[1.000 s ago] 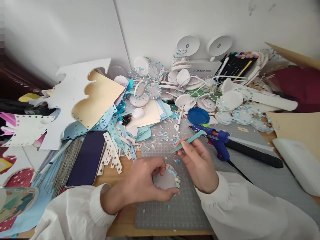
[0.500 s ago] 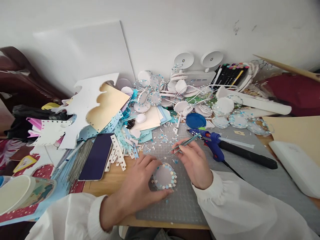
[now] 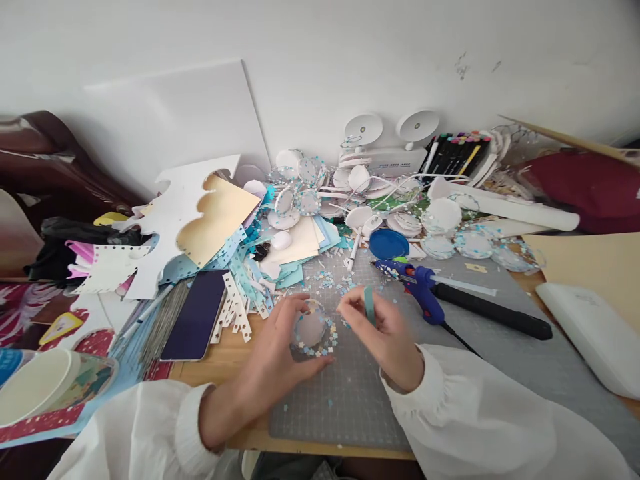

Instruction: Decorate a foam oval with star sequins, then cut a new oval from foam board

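My left hand (image 3: 277,343) curves around a small round white disc (image 3: 309,329), fingers at its far edge and thumb at its near edge. Tiny pale blue, white and cream paper stars line the disc's rim. Just to the right, my right hand (image 3: 383,330) keeps teal tweezers (image 3: 369,305) tucked between the fingers, pointing up. Its thumb and index finger are pinched together near the disc; whether they hold a small piece, I cannot tell. Loose paper stars (image 3: 325,279) lie scattered on the grey cutting mat (image 3: 345,407) beyond the hands.
A blue glue gun (image 3: 425,293) lies on the right, near a black rod-shaped tool (image 3: 493,312) and a blue lid (image 3: 389,245). At left are a phone (image 3: 194,317), punched paper strips (image 3: 235,310) and a plastic cup (image 3: 45,387). Star-trimmed white discs (image 3: 295,200) pile up along the wall.
The tweezers have swung from pointing at the disc to standing upright in my right hand, whose fingertips are now pinched. The disc and left hand appear slightly farther up and left.
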Available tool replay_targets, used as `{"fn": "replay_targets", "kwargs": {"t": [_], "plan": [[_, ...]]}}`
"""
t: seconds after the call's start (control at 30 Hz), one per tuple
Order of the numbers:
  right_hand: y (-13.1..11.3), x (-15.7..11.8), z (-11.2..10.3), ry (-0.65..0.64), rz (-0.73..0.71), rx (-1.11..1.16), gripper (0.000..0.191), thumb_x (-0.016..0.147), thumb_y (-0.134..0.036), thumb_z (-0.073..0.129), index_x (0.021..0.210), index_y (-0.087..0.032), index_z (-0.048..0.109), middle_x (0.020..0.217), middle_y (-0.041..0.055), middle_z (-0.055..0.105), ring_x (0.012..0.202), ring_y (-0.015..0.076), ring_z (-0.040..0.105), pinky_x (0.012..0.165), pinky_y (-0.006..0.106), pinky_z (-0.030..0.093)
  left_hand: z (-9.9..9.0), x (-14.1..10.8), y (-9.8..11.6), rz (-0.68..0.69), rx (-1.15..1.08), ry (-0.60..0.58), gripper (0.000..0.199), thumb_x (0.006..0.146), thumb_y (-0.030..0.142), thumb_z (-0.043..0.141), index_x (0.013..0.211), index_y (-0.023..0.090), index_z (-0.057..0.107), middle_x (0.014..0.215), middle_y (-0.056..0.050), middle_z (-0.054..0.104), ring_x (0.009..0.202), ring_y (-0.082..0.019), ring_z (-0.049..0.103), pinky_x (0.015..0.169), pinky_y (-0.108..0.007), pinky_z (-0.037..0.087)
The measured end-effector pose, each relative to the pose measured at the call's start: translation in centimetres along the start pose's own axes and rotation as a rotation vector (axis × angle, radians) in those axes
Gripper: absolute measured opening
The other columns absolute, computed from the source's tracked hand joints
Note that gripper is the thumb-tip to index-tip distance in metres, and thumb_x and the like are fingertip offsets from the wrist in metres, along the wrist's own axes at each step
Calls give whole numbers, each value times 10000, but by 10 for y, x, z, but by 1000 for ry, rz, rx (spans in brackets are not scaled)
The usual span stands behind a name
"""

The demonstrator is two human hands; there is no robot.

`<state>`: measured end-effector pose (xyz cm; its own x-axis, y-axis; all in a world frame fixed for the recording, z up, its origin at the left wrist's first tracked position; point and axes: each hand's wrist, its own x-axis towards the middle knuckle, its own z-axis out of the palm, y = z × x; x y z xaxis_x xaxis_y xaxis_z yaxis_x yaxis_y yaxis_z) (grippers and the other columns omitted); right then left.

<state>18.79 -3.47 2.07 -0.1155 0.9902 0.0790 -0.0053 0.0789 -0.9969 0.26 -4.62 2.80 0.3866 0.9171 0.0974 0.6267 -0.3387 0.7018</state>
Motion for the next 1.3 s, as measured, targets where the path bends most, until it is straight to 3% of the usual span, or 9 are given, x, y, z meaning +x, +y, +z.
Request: {"fn": "replay_targets", "kwargs": {"t": [0.07, 0.2, 0.33, 0.43, 0.67, 0.9, 1.07, 1.3], "plan": [[-1, -2, 1, -40, -35, -153, 156, 842, -329, 588, 781, -186, 594, 556, -54, 426, 513, 83, 386, 523, 233, 324, 1, 1, -1, 3, -20, 21, 535, 714, 306, 731, 1095, 272, 358, 1360, -63, 406, 1278, -228, 399, 1026, -386, 363], [0, -4, 2, -102, 54, -250, 149, 808, -328, 609, 789, -181, 630, 519, -52, 441, 484, 92, 385, 499, 241, 330, 2, 2, 0, 1, -85, 61, 537, 721, 272, 725, 1104, 275, 349, 1370, -64, 388, 1298, -219, 378, 1049, -384, 340], [0, -1, 1, -161, 84, -133, 175, 808, -331, 603, 741, -176, 650, 637, 20, 625, 600, 135, 546, 580, 262, 413, 3, 4, 2, -11, -189, 62, 526, 725, 294, 730, 1095, 271, 355, 1362, -69, 399, 1282, -219, 399, 1026, -378, 369], [-3, 2, 0, -190, 92, -32, 161, 788, -307, 627, 704, -176, 669, 639, 31, 666, 602, 140, 585, 586, 264, 432, 4, 4, 2, 0, -227, 45, 529, 726, 308, 734, 1102, 274, 363, 1352, -62, 419, 1270, -210, 414, 1020, -369, 377], [-4, 4, -4, -246, 191, 107, 189, 754, -356, 684, 713, -173, 707, 575, 5, 655, 346, 32, 309, 367, 227, 216, 2, 4, 2, 11, -243, -24, 580, 718, 352, 743, 1185, 276, 408, 1347, -60, 440, 1285, -224, 397, 1061, -384, 340], [1, 3, -2, -215, 279, 216, 239, 745, -383, 701, 673, -156, 688, 574, 6, 640, 340, 16, 298, 345, 215, 172, -1, 3, -4, -4, -364, -67, 687, 672, 369, 781, 1242, 294, 406, 1373, -62, 422, 1312, -249, 370, 1074, -379, 334], [4, 5, -4, -157, 362, 367, 264, 712, -408, 730, 724, -148, 680, 605, 0, 641, 320, -3, 253, 344, 213, 125, -6, 3, -5, -73, -440, -37, 619, 710, 339, 752, 1236, 330, 424, 1336, -30, 450, 1250, -224, 431, 960, -301, 416], [1, 9, -9, -136, 451, 499, 298, 666, -413, 776, 737, -143, 671, 596, -2, 633, 313, -20, 201, 347, 211, 64, -8, 5, -18, -142, -388, -13, 630, 640, 388, 795, 1176, 275, 483, 1212, -54, 523, 1099, -238, 512, 850, -292, 446]]}}
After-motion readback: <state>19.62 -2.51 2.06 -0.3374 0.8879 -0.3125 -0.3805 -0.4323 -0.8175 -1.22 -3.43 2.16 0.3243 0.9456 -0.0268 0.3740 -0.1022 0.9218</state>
